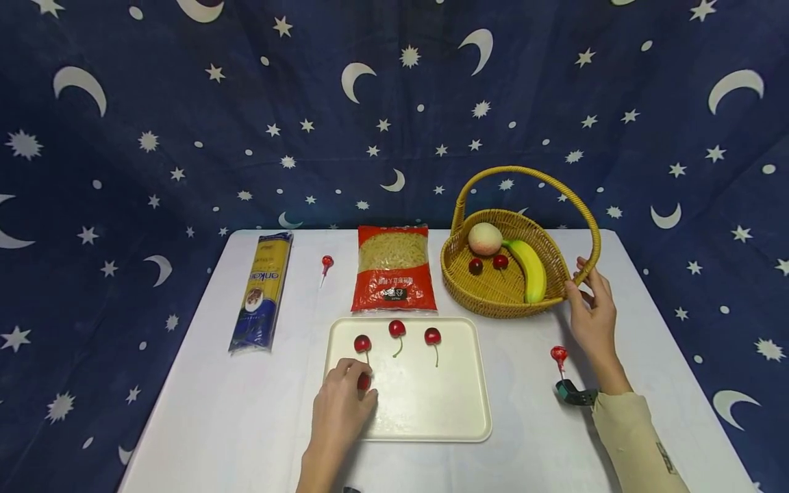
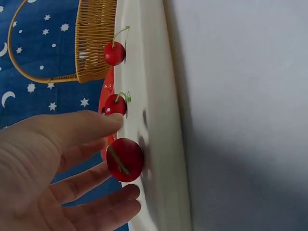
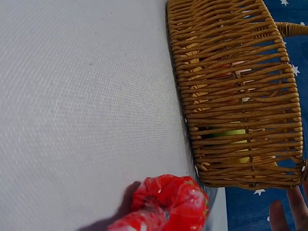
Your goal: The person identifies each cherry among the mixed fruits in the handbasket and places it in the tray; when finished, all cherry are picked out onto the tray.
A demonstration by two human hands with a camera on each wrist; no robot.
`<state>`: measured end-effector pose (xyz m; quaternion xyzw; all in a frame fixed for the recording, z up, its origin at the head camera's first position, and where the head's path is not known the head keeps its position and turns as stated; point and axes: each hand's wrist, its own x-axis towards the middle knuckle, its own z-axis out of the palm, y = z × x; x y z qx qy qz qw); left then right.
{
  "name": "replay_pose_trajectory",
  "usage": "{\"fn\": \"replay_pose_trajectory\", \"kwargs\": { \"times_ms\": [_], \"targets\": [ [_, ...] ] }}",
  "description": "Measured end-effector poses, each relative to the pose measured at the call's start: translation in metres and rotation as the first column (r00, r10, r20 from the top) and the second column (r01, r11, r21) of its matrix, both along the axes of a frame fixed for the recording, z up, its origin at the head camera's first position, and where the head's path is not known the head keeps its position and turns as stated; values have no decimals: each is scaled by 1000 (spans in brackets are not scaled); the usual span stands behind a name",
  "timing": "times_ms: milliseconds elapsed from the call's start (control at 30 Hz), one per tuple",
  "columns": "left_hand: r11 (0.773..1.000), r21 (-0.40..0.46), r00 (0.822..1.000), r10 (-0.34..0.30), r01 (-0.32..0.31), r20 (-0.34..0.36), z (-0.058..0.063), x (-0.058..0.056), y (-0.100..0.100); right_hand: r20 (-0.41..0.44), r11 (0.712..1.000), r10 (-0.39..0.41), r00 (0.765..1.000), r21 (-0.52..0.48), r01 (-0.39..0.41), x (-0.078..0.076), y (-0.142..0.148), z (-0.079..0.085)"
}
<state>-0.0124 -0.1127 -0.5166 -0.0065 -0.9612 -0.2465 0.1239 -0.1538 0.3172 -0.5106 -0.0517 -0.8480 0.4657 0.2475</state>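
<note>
My left hand (image 1: 342,404) is over the left part of the cream tray (image 1: 431,411), thumb and fingers spread around a red cherry (image 2: 125,160). In the left wrist view a gap shows between thumb and cherry. Farther up the tray lie three more cherries with stems: a left one (image 1: 362,344), a middle one (image 1: 397,329) and a right one (image 1: 433,336). My right hand (image 1: 594,315) grips the wicker basket (image 1: 493,307) by the foot of its handle (image 1: 595,250). Inside the basket are a peach (image 1: 485,239), a banana (image 1: 531,270) and two cherries (image 1: 501,261).
Behind the tray lies a red pasta bag (image 1: 394,270). A long blue and yellow pasta pack (image 1: 261,291) is at the left, with a red lollipop (image 1: 327,261) beside it. Another lollipop (image 1: 559,354) lies near my right wrist. A starry blue cloth (image 1: 320,157) hangs behind the table.
</note>
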Motion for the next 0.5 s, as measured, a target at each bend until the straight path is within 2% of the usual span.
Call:
{"fn": "replay_pose_trajectory", "kwargs": {
  "times_ms": [100,267,500],
  "targets": [
    [1000,-13,999,15,-15,-36,2,-3,1,1,1000,4,1000,-5,-4,-1,0,0],
    [1000,5,997,-10,10,-71,9,-12,-3,-2,1000,4,1000,-9,-4,-1,0,1],
    [996,22,989,-87,90,-120,20,-38,-14,-8,1000,3,1000,-5,-3,0,0,-1]
  ]
}}
